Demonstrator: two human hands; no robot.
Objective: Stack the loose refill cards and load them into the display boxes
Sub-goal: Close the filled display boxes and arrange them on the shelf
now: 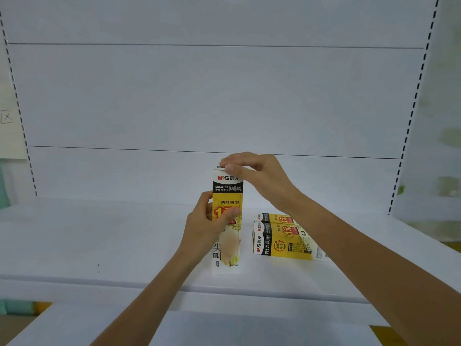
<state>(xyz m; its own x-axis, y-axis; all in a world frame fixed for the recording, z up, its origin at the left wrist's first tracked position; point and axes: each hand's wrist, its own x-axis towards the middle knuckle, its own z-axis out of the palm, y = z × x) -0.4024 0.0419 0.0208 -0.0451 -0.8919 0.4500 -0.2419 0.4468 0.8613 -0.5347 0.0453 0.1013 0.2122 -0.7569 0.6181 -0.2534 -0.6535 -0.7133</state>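
Note:
A tall yellow, black and white display box [226, 245] stands upright on the white shelf [99, 240]. My left hand [207, 226] grips its middle from the left, thumb across the front. My right hand [254, 176] pinches the box's top edge between thumb and fingers. Whether refill cards are inside the box is hidden. To the right, two more yellow boxes [284, 238] lie on their sides, one stacked on the other.
The shelf's white back panel [224, 96] rises behind the boxes, with slotted uprights at the left and right [411, 116]. The shelf's front edge [149, 285] runs below my forearms. A paper note [7, 118] hangs at the far left.

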